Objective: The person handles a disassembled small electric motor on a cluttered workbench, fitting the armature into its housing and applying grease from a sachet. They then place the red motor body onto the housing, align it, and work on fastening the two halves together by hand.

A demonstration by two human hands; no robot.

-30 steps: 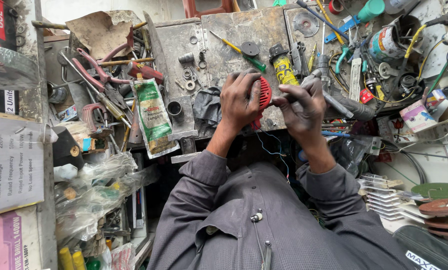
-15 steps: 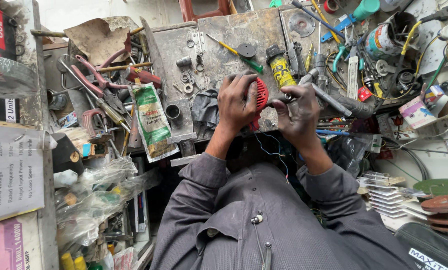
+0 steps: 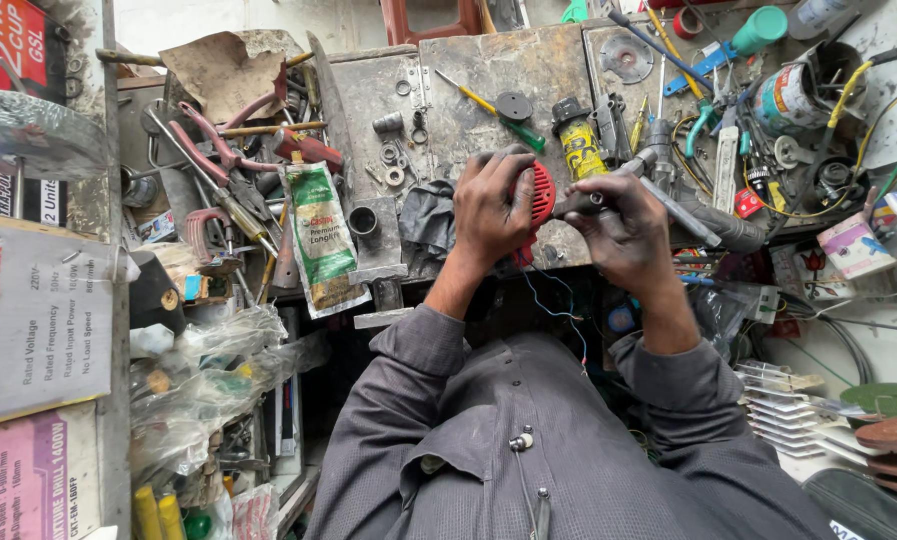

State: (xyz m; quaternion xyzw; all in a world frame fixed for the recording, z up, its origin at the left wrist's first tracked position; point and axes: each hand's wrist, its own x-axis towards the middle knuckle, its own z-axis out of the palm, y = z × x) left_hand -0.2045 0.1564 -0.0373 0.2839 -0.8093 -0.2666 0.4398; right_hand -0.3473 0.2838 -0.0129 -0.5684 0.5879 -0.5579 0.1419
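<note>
Red ribbed plastic motor housing (image 3: 539, 197) sits in your left hand (image 3: 490, 205), fingers clasped around it above the cluttered metal counter (image 3: 488, 75) edge. Your right hand (image 3: 623, 225) pinches a dark, slim tool (image 3: 578, 205) against the housing's side. Thin blue and green wires (image 3: 558, 305) dangle beneath; a slip of the tool could, I judge, snag or tear them.

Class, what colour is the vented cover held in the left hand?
Red cover, seen best in the head view.
</note>
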